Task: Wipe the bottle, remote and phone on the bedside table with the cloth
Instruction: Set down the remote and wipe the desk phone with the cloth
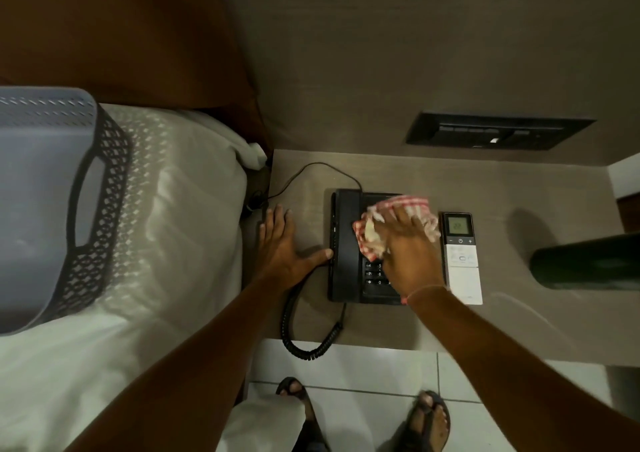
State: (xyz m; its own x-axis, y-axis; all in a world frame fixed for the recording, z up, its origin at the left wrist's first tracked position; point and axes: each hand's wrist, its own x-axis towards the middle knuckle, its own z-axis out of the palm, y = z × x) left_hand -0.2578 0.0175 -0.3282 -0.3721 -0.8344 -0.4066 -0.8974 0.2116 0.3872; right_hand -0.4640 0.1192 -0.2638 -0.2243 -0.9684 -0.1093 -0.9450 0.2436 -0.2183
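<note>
A black desk phone [346, 244] sits in the middle of the bedside table [519, 192], its handset along the left side. My right hand [408, 254] presses a red-and-white checked cloth [374, 230] onto the phone's upper keypad area. My left hand [282, 244] lies flat on the table, fingers spread, its thumb touching the phone's left edge. A white remote [462, 264] with a small lit screen lies just right of the phone. A dark green bottle [588, 261] stands at the right edge of the view.
A bed with white sheets [166, 244] borders the table on the left, and a grey perforated basket [52, 202] rests on it. The coiled phone cord [304, 344] hangs over the table's front edge. A black switch panel [498, 131] is set in the wall behind.
</note>
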